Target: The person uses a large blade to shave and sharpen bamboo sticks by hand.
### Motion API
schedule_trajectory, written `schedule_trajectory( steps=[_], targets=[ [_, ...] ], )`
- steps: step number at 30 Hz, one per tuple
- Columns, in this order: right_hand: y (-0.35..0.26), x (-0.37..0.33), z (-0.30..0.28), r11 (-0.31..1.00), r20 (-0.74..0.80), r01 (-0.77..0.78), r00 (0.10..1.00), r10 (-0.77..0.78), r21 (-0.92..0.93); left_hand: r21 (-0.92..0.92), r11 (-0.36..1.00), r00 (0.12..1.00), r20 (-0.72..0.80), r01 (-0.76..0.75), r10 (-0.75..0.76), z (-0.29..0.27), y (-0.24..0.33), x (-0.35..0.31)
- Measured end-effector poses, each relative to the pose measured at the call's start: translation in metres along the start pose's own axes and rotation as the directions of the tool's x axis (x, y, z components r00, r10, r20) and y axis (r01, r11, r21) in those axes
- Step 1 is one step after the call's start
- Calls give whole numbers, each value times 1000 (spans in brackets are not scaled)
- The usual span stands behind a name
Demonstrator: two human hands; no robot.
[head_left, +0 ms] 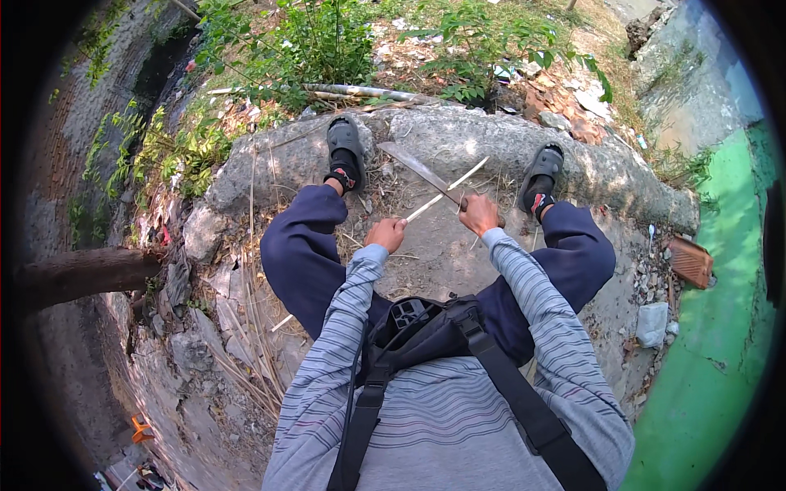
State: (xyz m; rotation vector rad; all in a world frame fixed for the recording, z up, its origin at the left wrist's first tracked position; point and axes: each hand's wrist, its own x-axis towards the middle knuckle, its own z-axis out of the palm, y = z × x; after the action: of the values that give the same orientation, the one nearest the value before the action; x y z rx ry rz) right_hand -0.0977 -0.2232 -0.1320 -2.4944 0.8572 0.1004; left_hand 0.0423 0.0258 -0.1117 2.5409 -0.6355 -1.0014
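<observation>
My left hand [386, 234] is closed around the lower end of a thin pale stick [434, 201], which looks like a split strip of bamboo or wood. The stick slants up to the right, away from me. In my right hand [480, 214] is the handle of a machete [416, 167], its long blade pointing up and to the left. Blade and stick cross just left of my right hand; whether the edge is cutting in, I cannot tell. Both hands are between my knees, above the bare ground.
A concrete ledge [475, 139] runs beyond my feet, with leafy plants [327, 49] and litter behind it. Long dry strips [250, 360] lie to my left, near a tree trunk [90, 278]. On the right are a terracotta tile [690, 262], a clear plastic container [652, 324] and a green surface [696, 393].
</observation>
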Motion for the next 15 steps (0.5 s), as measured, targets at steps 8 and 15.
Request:
schedule_trajectory(
  steps=[8, 15],
  targets=[
    [5, -1, 21, 997, 35, 75, 997, -74, -8, -19, 1000, 1000, 19, 11, -11, -8, -8, -6],
    [12, -5, 28, 999, -9, 42, 999, -42, -14, -11, 1000, 1000, -16, -16, 16, 2, -19, -4]
  ],
)
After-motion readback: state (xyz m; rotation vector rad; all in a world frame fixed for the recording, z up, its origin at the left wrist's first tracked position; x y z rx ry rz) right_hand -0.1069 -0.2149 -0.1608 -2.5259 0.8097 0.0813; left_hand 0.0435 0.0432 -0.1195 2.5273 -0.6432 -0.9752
